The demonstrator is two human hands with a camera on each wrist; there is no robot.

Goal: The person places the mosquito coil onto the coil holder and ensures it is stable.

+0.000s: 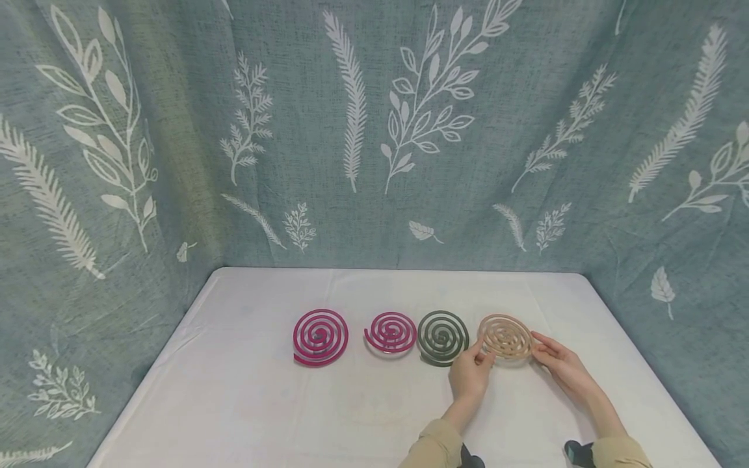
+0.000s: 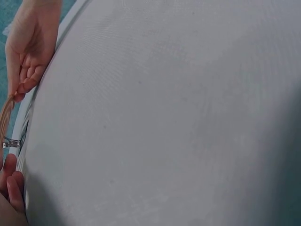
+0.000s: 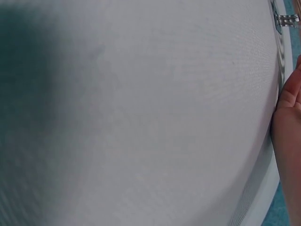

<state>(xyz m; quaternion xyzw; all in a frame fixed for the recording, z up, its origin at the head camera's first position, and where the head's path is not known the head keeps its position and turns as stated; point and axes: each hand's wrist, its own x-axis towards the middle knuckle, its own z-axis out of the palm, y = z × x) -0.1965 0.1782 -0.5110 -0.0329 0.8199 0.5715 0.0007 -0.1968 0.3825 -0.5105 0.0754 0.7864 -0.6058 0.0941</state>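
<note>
A tan mosquito coil [image 1: 505,336] is between my two hands on the right part of the table. My left hand [image 1: 470,376] pinches its near left edge, and my right hand [image 1: 563,369] pinches its right edge between thumb and fingers. Under the coil a small metal stand [image 2: 12,142] shows in the left wrist view; I cannot tell if the coil rests on it. Directly left of it lies a dark green coil [image 1: 443,338], partly behind my left hand. Farther left are a magenta coil [image 1: 391,332] and a larger magenta coil [image 1: 320,337].
A white cloth covers the table [image 1: 246,416]. Behind it and along both sides hangs a blue-green curtain [image 1: 374,227] with white leaf prints. The coils stand in a row across the table's far half. Dark wrist gear [image 1: 579,453] sits at the right sleeve.
</note>
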